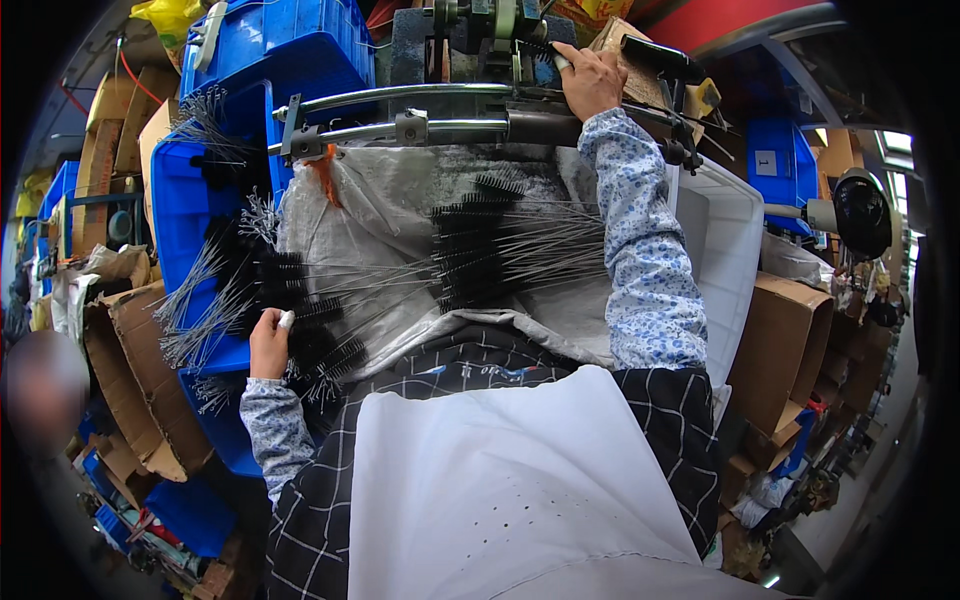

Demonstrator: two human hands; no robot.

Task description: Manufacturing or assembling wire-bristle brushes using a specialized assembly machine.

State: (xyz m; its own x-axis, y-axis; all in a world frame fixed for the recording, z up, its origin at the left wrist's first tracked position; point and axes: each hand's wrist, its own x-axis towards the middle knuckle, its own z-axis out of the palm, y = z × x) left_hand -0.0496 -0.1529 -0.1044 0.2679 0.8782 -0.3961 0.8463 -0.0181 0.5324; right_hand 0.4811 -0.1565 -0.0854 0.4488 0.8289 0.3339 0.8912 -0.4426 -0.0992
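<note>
My right hand (592, 80) reaches up to the machine (470, 45) at the top. Its fingers are closed on a black-bristled twisted-wire brush (537, 50), held by the machine's front parts. Lower left, my left hand (269, 345) is closed at the edge of a cluster of similar black brushes (318, 312); its fingers partly hide what they grip, seemingly one of these brushes. A larger pile of wire brushes (470, 245) lies across the grey cloth (390, 215) over my lap, bristles to the left and bare wire stems to the right.
Metal rails (400, 130) run across between me and the machine. A blue crate (185, 270) with more brushes stands at left, another blue crate (275, 55) behind it. At right are a white bin (725, 265), a cardboard box (775, 345) and a black-headed lamp (862, 213).
</note>
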